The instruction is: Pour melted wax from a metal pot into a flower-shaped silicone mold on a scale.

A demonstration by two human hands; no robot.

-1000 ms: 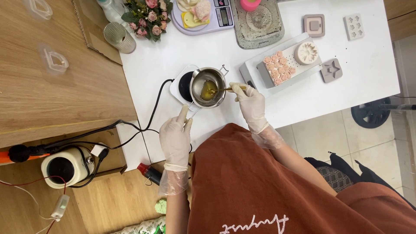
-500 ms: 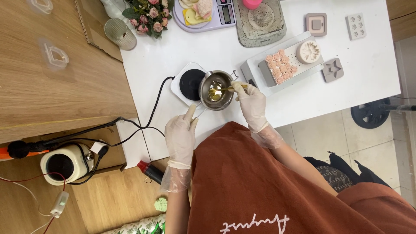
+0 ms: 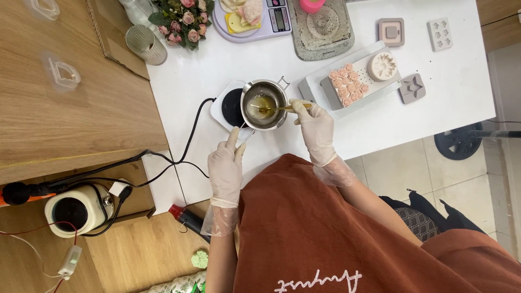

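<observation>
A small steel melting pot [image 3: 265,104] with yellowish liquid sits partly off a white hot plate with a black disc [image 3: 230,107] on the white table [image 3: 195,76]. My gloved left hand [image 3: 225,165] grips the pot's handle at its near side. My gloved right hand [image 3: 315,123] holds a thin gold-coloured spoon [image 3: 282,108], its tip dipped in the liquid. I wear a rust-coloured apron.
A grey tray [image 3: 315,87] with pink flower pieces and a round mould lies right of the pot. Grey moulds [image 3: 411,88], a scale with a plate [image 3: 255,16], a flower bunch [image 3: 182,24] and a glass [image 3: 145,44] stand farther back. A black cable [image 3: 184,152] runs off the table's near-left edge.
The pot has shifted right, off the centre of the hot plate. Both hands moved with it, the right one still holding the spoon in the liquid.
</observation>
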